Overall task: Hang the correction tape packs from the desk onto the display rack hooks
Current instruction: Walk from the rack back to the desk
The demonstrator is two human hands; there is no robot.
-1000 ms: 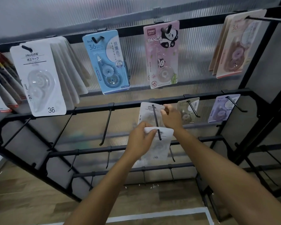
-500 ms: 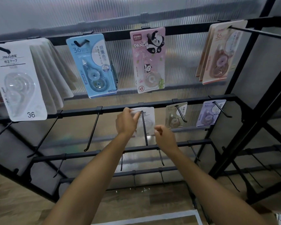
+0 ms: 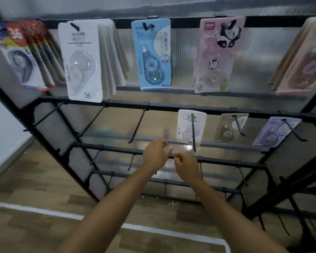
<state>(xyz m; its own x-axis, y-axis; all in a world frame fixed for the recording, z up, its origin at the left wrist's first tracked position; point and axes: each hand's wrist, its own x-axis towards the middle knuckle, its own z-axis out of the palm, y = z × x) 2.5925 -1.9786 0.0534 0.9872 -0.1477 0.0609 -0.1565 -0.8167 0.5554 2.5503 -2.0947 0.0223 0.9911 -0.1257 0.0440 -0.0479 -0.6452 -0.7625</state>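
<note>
Both grips loosely curled, empty; left hand, right hand below hung white pack.

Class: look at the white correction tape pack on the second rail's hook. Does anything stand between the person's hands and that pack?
Nothing visible does. The white pack hangs on its hook, up and right of the left hand and right hand; only open air lies between. Neither hand holds anything.

Packs are hanging along the display rack's top rail. On the second rail a white pack is hanging, two more packs sitting to its right — empty hooks lying left. Both hands are hovering before the third rail, below-left of that pack.
</note>
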